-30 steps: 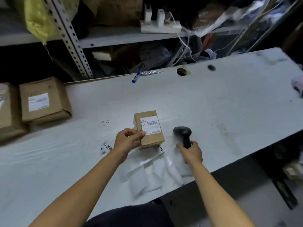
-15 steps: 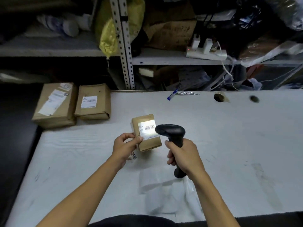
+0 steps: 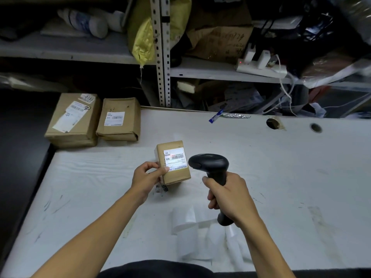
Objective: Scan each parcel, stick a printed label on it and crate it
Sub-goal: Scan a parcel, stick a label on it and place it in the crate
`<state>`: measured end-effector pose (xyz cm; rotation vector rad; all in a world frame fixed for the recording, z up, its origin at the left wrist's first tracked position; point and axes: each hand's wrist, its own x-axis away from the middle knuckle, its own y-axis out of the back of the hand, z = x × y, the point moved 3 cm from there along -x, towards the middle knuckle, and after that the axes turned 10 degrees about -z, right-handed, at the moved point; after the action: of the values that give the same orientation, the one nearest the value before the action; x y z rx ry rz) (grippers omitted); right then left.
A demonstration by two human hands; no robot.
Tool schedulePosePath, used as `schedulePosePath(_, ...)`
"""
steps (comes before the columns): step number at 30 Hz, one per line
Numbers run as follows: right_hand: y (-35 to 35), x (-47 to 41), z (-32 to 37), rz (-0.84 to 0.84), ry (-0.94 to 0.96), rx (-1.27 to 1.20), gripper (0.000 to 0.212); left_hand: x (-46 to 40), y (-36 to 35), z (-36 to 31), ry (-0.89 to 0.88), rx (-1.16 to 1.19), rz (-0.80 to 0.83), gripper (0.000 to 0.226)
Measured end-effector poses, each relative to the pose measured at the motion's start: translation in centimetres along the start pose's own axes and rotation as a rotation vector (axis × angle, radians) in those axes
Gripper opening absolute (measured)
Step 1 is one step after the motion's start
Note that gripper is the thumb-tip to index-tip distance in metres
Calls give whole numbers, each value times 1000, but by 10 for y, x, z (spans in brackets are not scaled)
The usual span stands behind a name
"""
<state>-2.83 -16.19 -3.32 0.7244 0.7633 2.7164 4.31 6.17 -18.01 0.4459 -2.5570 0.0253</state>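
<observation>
A small brown parcel (image 3: 176,173) with a white barcode label stands tilted at the middle of the white table (image 3: 281,177). My left hand (image 3: 147,175) grips its left side, thumb on the label's edge. My right hand (image 3: 228,199) holds a black handheld scanner (image 3: 210,167) by its handle, head pointed at the label from the right, a little apart from it. A faint red light falls on the barcode. White label strips (image 3: 192,223) lie on the table under my right hand.
Two larger brown labelled parcels (image 3: 74,121) (image 3: 119,120) lie at the table's far left corner. A blue pen (image 3: 215,116) and two cable holes (image 3: 273,123) are at the far edge. Cluttered metal shelves (image 3: 162,57) with a power strip (image 3: 261,68) stand behind.
My right hand lifted the scanner from the table and raised it beside the parcel. The bright scan light on the label has faded. My view shifted left and up.
</observation>
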Motion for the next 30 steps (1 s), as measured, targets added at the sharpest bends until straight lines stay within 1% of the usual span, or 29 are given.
schedulePosePath(10, 24, 9, -9, -32, -11, 58, 27, 0, -4, 12, 28, -104, -14, 27)
schedulePosePath(16, 33, 13, -14, -44, -10, 96, 27, -1, -5, 17, 34, -103, -22, 26)
schedulePosePath(21, 37, 18, -19, -41, -7, 73, 27, 0, -6, 16, 24, -137, -29, 26)
schedulePosePath(30, 42, 21, -21, -40, 6, 70, 28, 2, -6, 18, 29, -125, -36, 26)
